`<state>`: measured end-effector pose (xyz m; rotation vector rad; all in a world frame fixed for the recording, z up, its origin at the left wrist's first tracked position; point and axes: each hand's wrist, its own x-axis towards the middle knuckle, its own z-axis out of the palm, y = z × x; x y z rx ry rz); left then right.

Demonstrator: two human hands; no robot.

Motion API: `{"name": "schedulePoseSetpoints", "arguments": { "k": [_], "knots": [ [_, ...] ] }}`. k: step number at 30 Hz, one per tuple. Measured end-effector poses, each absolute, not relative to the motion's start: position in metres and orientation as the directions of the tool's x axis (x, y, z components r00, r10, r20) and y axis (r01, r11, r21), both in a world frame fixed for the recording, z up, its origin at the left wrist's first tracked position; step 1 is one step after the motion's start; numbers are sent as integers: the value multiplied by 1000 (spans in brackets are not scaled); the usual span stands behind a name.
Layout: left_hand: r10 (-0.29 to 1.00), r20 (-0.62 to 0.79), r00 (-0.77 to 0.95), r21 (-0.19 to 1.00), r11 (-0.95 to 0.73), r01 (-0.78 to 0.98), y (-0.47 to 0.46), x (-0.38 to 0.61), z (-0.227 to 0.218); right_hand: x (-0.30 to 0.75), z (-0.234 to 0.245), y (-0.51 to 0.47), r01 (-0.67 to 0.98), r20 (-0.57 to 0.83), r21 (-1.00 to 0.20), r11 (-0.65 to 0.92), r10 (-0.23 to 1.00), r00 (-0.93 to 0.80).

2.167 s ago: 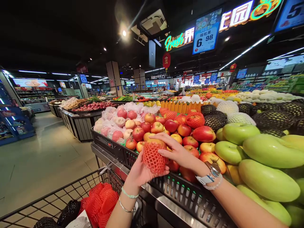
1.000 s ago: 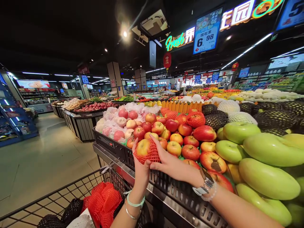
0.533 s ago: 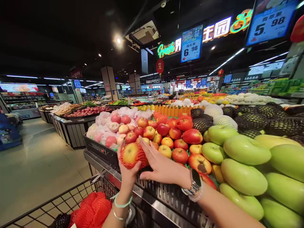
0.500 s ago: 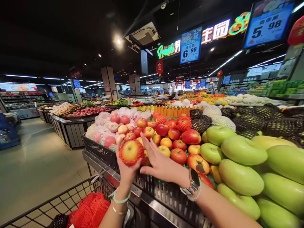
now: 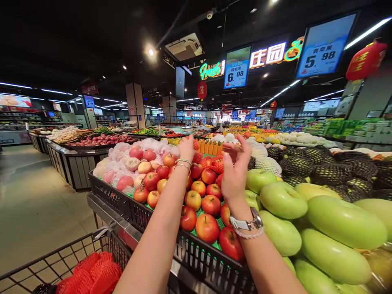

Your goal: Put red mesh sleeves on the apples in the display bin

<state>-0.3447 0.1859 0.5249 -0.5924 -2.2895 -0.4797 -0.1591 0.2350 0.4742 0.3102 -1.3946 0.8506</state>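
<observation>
My left hand [image 5: 186,148] is stretched to the back of the apple display, fingers curled and mostly hidden from me. Red foam netting of a netted apple [image 5: 196,144] shows at its far side, and the hand appears closed around it. My right hand [image 5: 236,169], wearing a watch, hovers over the right part of the apples with bent fingers apart and nothing in them. Loose red-yellow apples [image 5: 207,228] fill the black crate [image 5: 137,212] below. More netted apples [image 5: 217,164] lie between the two hands at the back.
Green apples [image 5: 283,200] are heaped at the right. Bagged pink apples [image 5: 125,182] sit at the left end. Dark-netted fruit [image 5: 295,166] lies behind the green ones. A wire cart [image 5: 61,253] holding red netted items [image 5: 92,275] stands at lower left.
My left hand has moved up and away to the back of the display with the netted apple. My right hand has shifted right and turned upward, and the view has moved slightly right.
</observation>
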Motion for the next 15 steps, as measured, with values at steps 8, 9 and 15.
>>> {"name": "schedulePoseSetpoints", "arguments": {
  "k": [8, 9, 15],
  "knots": [
    [472, 489, -734, 195, 761, 619, 151, -393, 509, -158, 471, 223, -621, 937, -349, 702, 272, -219],
    [496, 468, -731, 201, 747, 634, 150, -395, 510, -159, 470, 223, -619, 937, -349, 704, 263, -230],
    [574, 463, -676, 229, 659, 716, 138, -392, 512, -166, 467, 231, -620, 928, -373, 690, 290, -236]
  ]
}}
